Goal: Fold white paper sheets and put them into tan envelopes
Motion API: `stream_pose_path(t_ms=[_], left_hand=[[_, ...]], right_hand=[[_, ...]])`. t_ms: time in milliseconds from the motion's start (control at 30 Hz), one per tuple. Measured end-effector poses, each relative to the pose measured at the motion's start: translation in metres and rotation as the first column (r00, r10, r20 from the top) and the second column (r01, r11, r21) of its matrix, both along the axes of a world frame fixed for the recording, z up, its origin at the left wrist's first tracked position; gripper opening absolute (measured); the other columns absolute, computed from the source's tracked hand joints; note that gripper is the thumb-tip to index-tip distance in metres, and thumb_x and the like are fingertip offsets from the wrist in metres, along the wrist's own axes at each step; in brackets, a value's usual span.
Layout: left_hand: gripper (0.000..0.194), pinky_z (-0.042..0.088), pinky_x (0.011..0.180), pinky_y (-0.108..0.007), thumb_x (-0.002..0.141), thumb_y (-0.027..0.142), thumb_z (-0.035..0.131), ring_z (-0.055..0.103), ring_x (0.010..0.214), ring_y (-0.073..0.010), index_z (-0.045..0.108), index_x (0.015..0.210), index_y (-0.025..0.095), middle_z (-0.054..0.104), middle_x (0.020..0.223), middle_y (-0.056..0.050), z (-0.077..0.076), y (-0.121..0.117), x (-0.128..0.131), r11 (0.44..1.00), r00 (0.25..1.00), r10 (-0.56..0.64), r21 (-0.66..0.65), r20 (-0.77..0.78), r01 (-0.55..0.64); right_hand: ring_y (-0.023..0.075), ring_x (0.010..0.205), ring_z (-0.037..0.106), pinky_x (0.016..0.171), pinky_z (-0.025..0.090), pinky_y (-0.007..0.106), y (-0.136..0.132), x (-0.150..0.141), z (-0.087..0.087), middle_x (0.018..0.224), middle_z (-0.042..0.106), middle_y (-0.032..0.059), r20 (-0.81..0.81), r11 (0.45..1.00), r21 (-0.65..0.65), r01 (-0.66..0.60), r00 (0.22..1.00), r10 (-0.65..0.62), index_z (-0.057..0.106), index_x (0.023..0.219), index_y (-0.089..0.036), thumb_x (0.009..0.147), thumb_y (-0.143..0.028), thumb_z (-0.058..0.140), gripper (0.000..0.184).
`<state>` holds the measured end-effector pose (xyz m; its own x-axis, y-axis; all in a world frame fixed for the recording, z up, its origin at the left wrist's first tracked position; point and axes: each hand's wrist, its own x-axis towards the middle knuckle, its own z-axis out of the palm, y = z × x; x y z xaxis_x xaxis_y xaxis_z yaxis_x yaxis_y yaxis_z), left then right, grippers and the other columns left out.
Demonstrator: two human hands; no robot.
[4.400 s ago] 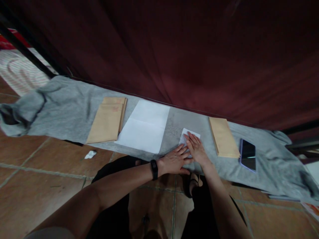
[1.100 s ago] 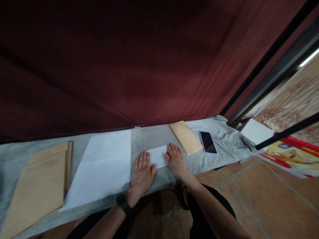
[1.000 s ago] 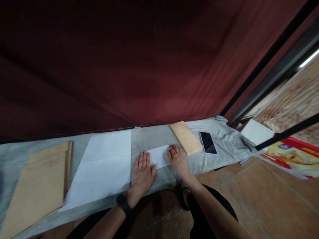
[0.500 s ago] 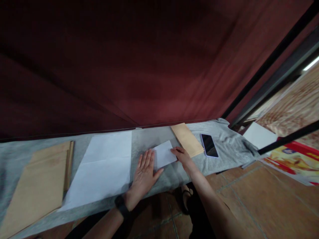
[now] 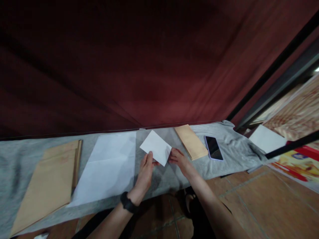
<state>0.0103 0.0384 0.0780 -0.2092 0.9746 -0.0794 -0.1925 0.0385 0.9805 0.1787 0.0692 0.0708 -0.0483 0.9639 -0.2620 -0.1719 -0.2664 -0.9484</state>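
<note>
A folded white sheet of paper [image 5: 156,146] is tilted up off the grey cloth between my hands. My left hand [image 5: 146,171] grips its lower left edge, thumb on top and fingers underneath. At the paper's right corner is my right hand [image 5: 178,160], its fingers slightly bent and touching or very near the edge; whether they pinch it is unclear. Larger white sheets [image 5: 107,166] with a crease lie left of my left hand. Beyond my right hand rests a stack of small brown envelopes [image 5: 191,142].
A phone [image 5: 213,148] lies right of the small envelopes. Large brown envelopes [image 5: 50,182] are at the far left. The grey cloth [image 5: 236,156] covers a narrow bench against a dark red curtain [image 5: 159,83]. A colourful box [image 5: 299,162] and black bars [image 5: 296,144] stand at right.
My left hand has gone from lying flat beside the paper to gripping it. The paper has been lifted and turned, and my right hand has loosened its earlier pinch.
</note>
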Motion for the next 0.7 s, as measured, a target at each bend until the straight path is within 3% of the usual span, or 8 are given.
stream_pose_path(t_ms=[100,233,333,433,567,633,700], left_hand=[[0.037,0.055,0.071,-0.031,0.084,0.048,0.067,0.069,0.087,-0.0209,0.064,0.101,0.015,0.073,0.103,-0.011,-0.008,-0.005,0.005,0.990,0.936,-0.031,-0.116,0.350,0.076],[0.021,0.056,0.074,-0.030,0.073,0.027,0.078,0.069,0.076,-0.0174,0.062,0.079,0.015,0.071,0.080,-0.005,-0.023,-0.008,0.000,0.956,0.897,0.021,-0.272,0.442,0.112],[0.023,0.055,0.075,-0.029,0.068,0.017,0.078,0.069,0.074,-0.0158,0.061,0.084,0.016,0.069,0.078,-0.002,-0.027,-0.007,-0.014,0.937,0.880,0.147,-0.348,0.451,0.022],[0.035,0.053,0.066,-0.025,0.071,0.015,0.073,0.064,0.065,-0.0114,0.061,0.103,0.017,0.066,0.078,0.002,-0.024,-0.004,-0.031,0.931,0.919,0.243,-0.339,0.311,-0.132],[0.052,0.045,0.055,-0.023,0.076,0.016,0.067,0.060,0.059,-0.0120,0.056,0.126,0.015,0.063,0.076,0.003,-0.020,0.002,-0.042,0.944,0.996,0.038,-0.324,-0.077,-0.061],[0.057,0.044,0.055,-0.024,0.079,0.014,0.061,0.058,0.057,-0.0131,0.051,0.135,0.013,0.061,0.069,0.005,-0.019,0.003,-0.043,0.951,0.950,-0.102,-0.311,-0.294,0.006],[0.058,0.043,0.058,-0.025,0.081,0.010,0.055,0.059,0.058,-0.0148,0.048,0.138,0.013,0.059,0.064,0.005,-0.018,0.003,-0.043,0.951,0.829,-0.225,-0.299,-0.513,0.073]], right_hand=[[0.0185,0.077,0.065,0.064,0.052,0.029,-0.003,-0.003,-0.009,0.094,0.069,0.0049,-0.035,0.998,-0.030,-0.060,0.998,0.059,0.063,0.110,-0.020,0.070,-0.048,0.072,0.049],[0.0146,0.058,0.057,0.051,0.044,0.023,0.004,-0.001,-0.018,0.066,0.060,-0.0060,0.030,0.997,-0.003,0.071,0.997,-0.071,0.056,0.120,-0.020,0.061,-0.035,0.075,0.064],[0.0124,0.049,0.051,0.044,0.040,0.021,0.012,0.005,-0.024,0.057,0.052,-0.0114,0.140,0.995,0.015,0.102,0.985,-0.103,0.048,0.132,-0.021,0.061,-0.027,0.073,0.076],[0.0121,0.044,0.048,0.042,0.038,0.020,0.014,0.012,-0.030,0.053,0.050,-0.0122,0.247,1.000,-0.022,-0.011,0.969,0.016,0.051,0.130,-0.021,0.064,-0.022,0.070,0.069],[0.0130,0.046,0.052,0.044,0.040,0.021,0.010,0.019,-0.033,0.054,0.053,-0.0103,0.487,0.988,-0.024,-0.152,0.862,0.145,0.057,0.127,-0.020,0.072,-0.019,0.064,0.055],[0.0146,0.056,0.059,0.053,0.044,0.023,0.007,0.020,-0.032,0.062,0.060,-0.0064,0.665,0.978,0.024,-0.208,0.734,0.139,0.058,0.127,-0.019,0.078,-0.019,0.060,0.049],[0.0169,0.070,0.066,0.064,0.048,0.025,0.003,0.019,-0.030,0.073,0.068,-0.0011,0.828,0.964,0.063,-0.259,0.553,0.095,0.060,0.126,-0.018,0.083,-0.019,0.057,0.043]])
